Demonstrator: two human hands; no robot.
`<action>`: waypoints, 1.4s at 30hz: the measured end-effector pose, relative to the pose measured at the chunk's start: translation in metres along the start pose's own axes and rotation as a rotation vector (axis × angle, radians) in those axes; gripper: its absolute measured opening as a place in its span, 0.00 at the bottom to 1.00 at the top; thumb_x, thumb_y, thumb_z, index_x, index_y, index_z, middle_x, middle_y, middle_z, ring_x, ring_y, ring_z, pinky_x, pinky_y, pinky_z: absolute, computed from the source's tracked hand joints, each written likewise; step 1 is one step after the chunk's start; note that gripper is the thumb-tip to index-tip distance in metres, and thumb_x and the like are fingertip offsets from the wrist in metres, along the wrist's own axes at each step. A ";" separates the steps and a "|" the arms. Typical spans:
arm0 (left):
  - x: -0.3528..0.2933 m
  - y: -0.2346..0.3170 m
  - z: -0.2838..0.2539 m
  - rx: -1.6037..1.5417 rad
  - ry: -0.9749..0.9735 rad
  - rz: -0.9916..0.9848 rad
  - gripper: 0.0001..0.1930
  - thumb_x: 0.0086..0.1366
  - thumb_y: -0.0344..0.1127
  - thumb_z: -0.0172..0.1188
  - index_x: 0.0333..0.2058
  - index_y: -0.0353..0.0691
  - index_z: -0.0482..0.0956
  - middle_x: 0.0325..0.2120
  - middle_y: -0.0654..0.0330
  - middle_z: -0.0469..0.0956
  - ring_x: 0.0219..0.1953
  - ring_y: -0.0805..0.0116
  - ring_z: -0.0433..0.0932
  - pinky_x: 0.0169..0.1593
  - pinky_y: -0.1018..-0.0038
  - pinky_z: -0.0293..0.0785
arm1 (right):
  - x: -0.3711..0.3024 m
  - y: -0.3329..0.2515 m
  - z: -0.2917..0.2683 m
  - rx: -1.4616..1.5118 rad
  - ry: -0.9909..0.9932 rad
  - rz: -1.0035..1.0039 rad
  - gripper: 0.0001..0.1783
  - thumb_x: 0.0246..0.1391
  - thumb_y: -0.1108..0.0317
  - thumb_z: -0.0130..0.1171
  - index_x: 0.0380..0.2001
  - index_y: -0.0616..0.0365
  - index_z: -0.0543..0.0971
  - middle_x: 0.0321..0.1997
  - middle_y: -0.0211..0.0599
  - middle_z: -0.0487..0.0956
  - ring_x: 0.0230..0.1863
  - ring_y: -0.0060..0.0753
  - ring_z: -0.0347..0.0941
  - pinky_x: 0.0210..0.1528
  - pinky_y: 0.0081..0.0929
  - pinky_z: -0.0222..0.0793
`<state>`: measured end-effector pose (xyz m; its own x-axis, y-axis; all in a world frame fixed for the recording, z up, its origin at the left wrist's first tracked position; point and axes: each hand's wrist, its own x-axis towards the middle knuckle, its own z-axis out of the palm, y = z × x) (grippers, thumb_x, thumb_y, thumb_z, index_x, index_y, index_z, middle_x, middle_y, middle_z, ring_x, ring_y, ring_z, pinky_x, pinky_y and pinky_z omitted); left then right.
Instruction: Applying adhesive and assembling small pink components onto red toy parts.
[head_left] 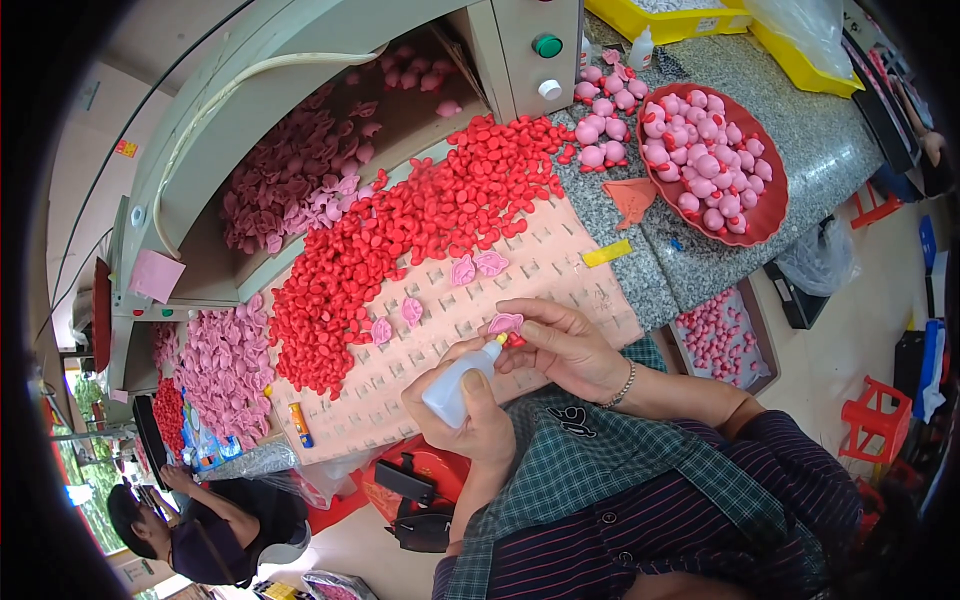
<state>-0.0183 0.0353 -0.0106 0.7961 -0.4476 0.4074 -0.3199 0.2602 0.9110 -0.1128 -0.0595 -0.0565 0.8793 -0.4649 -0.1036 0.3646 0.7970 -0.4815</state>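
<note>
My left hand (470, 425) is closed around a translucent white squeeze bottle (448, 398) with a yellowish nozzle. Between the fingertips of my right hand (575, 350) is a small pink molded piece (506, 323), with a bit of red just below it. The bottle's nozzle points at this piece, very near or touching; I cannot tell which. Beyond my hands, a pale pink slotted mat (420, 375) carries several loose pink molded pieces (411, 311). Across the mat's far side spreads a heap of small red oval pieces (330, 290).
A curved grey machine housing (300, 60) arches over more pink pieces. At right, a red scalloped bowl (765, 225) holds pink figures with red parts. Yellow trays (670, 22) lie behind it. A person (215, 530) sits at lower left; a red stool (875, 418) stands at right.
</note>
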 end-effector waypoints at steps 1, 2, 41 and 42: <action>0.000 0.000 0.000 0.000 0.000 0.000 0.14 0.66 0.30 0.57 0.41 0.28 0.63 0.35 0.47 0.72 0.38 0.51 0.80 0.45 0.58 0.80 | 0.000 0.000 0.000 -0.001 0.005 0.002 0.21 0.68 0.67 0.48 0.62 0.61 0.68 0.57 0.44 0.75 0.52 0.38 0.77 0.55 0.36 0.75; 0.000 0.000 0.000 -0.001 0.003 -0.003 0.13 0.66 0.29 0.57 0.41 0.28 0.63 0.35 0.46 0.72 0.38 0.51 0.80 0.45 0.58 0.80 | 0.000 0.000 0.000 0.000 0.005 0.003 0.21 0.68 0.67 0.48 0.62 0.61 0.68 0.57 0.44 0.75 0.52 0.38 0.77 0.55 0.36 0.75; 0.002 -0.002 0.002 -0.110 0.035 -0.078 0.13 0.67 0.33 0.57 0.40 0.30 0.63 0.35 0.44 0.75 0.40 0.54 0.79 0.45 0.60 0.79 | 0.002 -0.003 -0.002 0.079 0.002 0.017 0.21 0.68 0.68 0.49 0.62 0.53 0.68 0.61 0.44 0.73 0.55 0.42 0.76 0.57 0.45 0.75; 0.002 -0.003 0.002 -0.093 0.033 -0.069 0.13 0.67 0.33 0.57 0.40 0.30 0.63 0.35 0.44 0.74 0.40 0.53 0.80 0.45 0.59 0.79 | 0.002 -0.003 -0.002 0.077 0.014 0.013 0.21 0.68 0.68 0.49 0.62 0.53 0.68 0.61 0.44 0.73 0.55 0.42 0.76 0.57 0.45 0.76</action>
<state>-0.0169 0.0325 -0.0124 0.8313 -0.4393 0.3406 -0.2160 0.3092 0.9261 -0.1129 -0.0631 -0.0567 0.8801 -0.4589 -0.1221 0.3759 0.8303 -0.4115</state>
